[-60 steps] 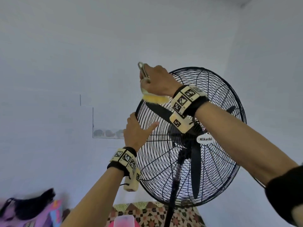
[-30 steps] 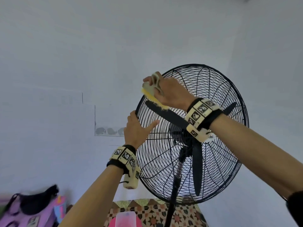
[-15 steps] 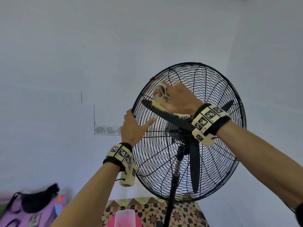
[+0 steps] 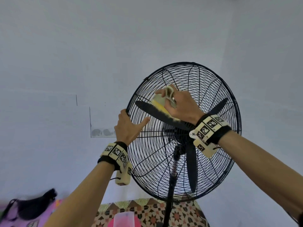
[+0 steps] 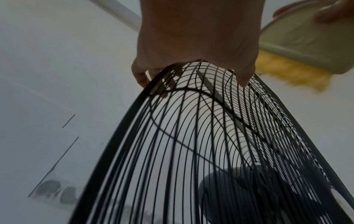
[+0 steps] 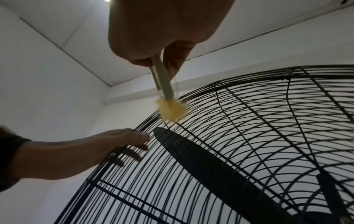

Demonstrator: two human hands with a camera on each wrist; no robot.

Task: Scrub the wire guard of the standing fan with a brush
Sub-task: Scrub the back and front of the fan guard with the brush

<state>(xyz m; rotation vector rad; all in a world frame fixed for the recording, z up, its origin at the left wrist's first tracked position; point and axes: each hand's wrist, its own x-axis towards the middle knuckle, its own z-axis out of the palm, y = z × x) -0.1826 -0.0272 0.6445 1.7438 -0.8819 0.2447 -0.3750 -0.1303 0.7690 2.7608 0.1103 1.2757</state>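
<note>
We can read only a bold "M" on the white badge [image 4: 193, 134] at the fan's [image 4: 183, 131] hub, the rest being hidden behind the right wristband [image 4: 209, 130].

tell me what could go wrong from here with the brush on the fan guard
1. The left hand grips the wire guard at its rim with fingers curled between the wires; a slipping brush could strike them.
2. The right hand presses the yellow bristles against thin wires, so they may snag or poke through to the fan blade.
3. The fan stands on one slim pole; pushing high up could tip it.
</note>
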